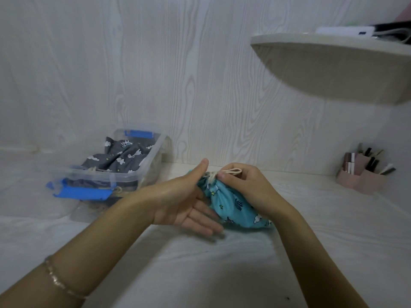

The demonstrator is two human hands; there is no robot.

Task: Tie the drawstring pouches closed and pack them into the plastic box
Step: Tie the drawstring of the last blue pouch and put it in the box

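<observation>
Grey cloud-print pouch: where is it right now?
In the head view it lies inside the clear plastic box with blue latches, left of centre against the back wall. The grey pouch sits up and left of the left hand and the teal pouch.

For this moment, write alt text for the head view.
The right hand pinches the cream cord at the gathered neck of a turquoise pouch while the open left hand steadies it. To the left, a clear plastic box holds a grey pouch.

Bare forearms, thin chain bracelet [58, 283]
</observation>
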